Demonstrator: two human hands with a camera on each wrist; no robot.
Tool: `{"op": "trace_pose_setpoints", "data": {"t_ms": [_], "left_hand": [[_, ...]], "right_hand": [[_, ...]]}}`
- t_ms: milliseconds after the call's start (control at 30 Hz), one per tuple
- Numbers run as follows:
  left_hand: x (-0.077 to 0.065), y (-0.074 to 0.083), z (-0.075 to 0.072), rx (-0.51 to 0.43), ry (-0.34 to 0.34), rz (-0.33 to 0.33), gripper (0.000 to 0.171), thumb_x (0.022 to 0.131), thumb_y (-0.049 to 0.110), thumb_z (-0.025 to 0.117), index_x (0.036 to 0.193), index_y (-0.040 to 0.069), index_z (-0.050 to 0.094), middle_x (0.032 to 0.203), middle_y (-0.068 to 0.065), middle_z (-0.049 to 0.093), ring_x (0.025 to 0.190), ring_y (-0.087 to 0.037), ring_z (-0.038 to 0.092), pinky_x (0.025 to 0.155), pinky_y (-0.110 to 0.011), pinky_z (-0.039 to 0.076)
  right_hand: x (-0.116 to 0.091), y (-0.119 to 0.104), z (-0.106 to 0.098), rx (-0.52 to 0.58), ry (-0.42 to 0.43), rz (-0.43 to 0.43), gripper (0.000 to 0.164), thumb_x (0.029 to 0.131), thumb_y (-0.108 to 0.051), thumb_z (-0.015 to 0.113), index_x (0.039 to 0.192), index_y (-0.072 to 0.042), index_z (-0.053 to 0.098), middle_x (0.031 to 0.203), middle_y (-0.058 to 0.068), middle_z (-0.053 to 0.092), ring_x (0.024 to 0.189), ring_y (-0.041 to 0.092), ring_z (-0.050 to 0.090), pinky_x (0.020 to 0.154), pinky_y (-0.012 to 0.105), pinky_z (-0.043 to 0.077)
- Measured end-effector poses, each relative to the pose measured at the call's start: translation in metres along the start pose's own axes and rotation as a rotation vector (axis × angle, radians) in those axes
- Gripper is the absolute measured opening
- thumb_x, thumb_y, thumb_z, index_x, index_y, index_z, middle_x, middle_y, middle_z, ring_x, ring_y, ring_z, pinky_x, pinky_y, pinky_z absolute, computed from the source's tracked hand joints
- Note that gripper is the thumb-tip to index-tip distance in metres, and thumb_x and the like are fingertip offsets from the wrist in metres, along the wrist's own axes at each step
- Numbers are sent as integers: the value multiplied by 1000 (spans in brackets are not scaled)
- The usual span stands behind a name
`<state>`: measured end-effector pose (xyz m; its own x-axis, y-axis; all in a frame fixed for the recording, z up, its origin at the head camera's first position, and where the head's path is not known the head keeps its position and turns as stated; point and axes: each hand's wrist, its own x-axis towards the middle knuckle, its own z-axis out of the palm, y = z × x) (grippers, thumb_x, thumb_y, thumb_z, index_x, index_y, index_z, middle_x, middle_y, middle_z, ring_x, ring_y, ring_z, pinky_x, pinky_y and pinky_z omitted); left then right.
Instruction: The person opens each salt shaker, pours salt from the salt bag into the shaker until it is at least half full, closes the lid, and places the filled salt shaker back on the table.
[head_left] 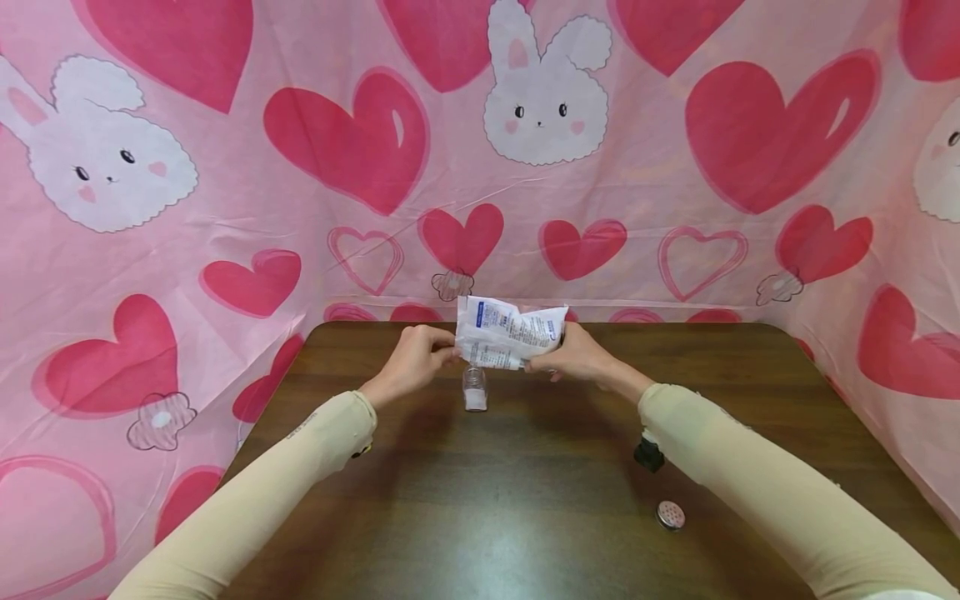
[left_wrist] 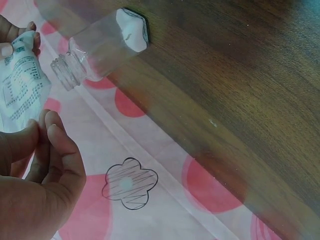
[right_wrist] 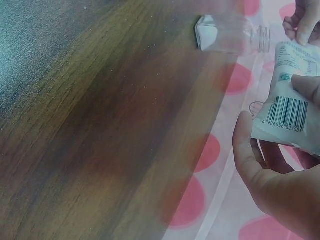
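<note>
Perforated lid (head_left: 671, 516) well apart from bag (head_left: 510, 335)

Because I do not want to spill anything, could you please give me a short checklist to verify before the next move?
1. Bottle upright on the table: ok.
2. Bottle uncapped: ok; perforated cap lies apart.
3. Room inside bottle: ok; white contents only at the bottom.
4. Bag held by both hands: ok; left hand pinches one end, right hand grips the other.
5. Bag opening above bottle: cannot tell; opening not clearly visible.
6. Table clean: not ok; small white specks show.
</note>
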<state>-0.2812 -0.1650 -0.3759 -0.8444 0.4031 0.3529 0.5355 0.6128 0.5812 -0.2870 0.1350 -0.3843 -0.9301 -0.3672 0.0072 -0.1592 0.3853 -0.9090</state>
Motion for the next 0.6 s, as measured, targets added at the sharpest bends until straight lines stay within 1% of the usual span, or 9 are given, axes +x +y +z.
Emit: {"op": "trace_pose_setpoints", "data": {"t_ms": [67,100,167,200,333,600], "left_hand": [[0,0,0,-2,0,0,10,95,-1,76,89,5,80,78,-3,74,69,-13,62,62,-31,52],[-1,0,0,0,1,0,10,95,-1,76,89,5,80,77,-2,74,69,-13,62,62,-31,52],[-1,0,-1,-1,0,2,10,95,-1,76,89,5,80,77,-2,73,68,-13,61,62,-31,51],[-1,0,-1,0,-1,1,10,95,-1,76,88,5,80,77,-3,73,68,-13,61,61,-31,51],[-1,1,-1,1,-1,0,10,95,-1,76,88,5,80,77,-4,74,68,-13,60,61,-31,51],[-1,4,-1,9,3,4,10,95,-1,76,89,5,80,77,-2,73,68,-13,59,61,-31,50]], "right_hand": [[0,0,0,-4,3,-4,46,83,-15,89,121,-4,67,105,10,75,87,28,69,68,48,61],[0,0,0,-7,3,-5,46,83,-15,89,121,-4,67,105,10,75,86,26,68,68,49,61],[1,1,0,-10,3,-9,46,82,-16,89,121,-4,67,104,10,75,83,23,68,67,48,61],[1,1,0,-12,3,-9,46,82,-16,89,121,-4,67,104,10,75,83,23,68,66,46,61],[1,2,-1,-12,3,-8,45,82,-15,89,120,-4,68,103,9,75,84,22,68,62,38,59],[0,0,-1,-8,-1,-5,45,82,-15,89,120,-4,68,103,10,75,83,22,68,64,42,60]]}}
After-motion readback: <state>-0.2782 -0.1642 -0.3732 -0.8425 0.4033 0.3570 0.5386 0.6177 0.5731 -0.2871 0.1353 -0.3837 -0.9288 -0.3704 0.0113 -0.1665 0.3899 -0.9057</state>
